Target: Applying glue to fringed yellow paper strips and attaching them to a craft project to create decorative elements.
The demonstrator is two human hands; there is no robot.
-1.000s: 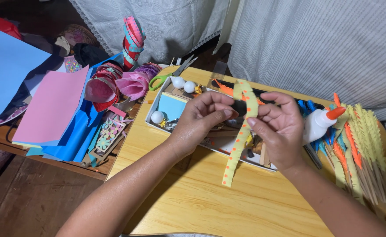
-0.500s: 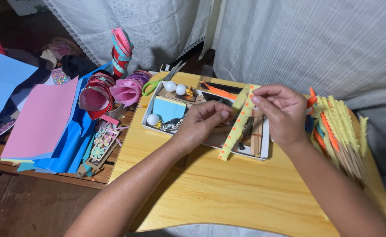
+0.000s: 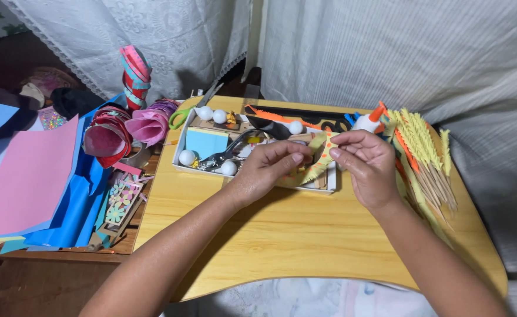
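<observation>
Both of my hands hold a fringed yellow paper strip [image 3: 319,158] with orange dots, above a white shallow tray [image 3: 183,150]. My left hand [image 3: 269,169] pinches its lower end. My right hand [image 3: 365,164] pinches the upper end, and the strip curls between the two hands. The tray rests on a small yellow wooden table [image 3: 294,229] and holds a light blue paper pad [image 3: 206,142], white balls [image 3: 219,116], pliers [image 3: 226,154] and paper scraps.
A bundle of yellow and orange fringed sticks [image 3: 426,158] lies at the table's right side, with a white glue bottle [image 3: 369,120] behind it. Green-handled scissors [image 3: 189,111] lie at the tray's back. Pink and blue paper sheets [image 3: 32,176] and paper rolls [image 3: 132,76] lie to the left.
The strip hung nearly straight and upright between my hands earlier; now it is bent lower and curled over the tray. The view has shifted so the table sits more central.
</observation>
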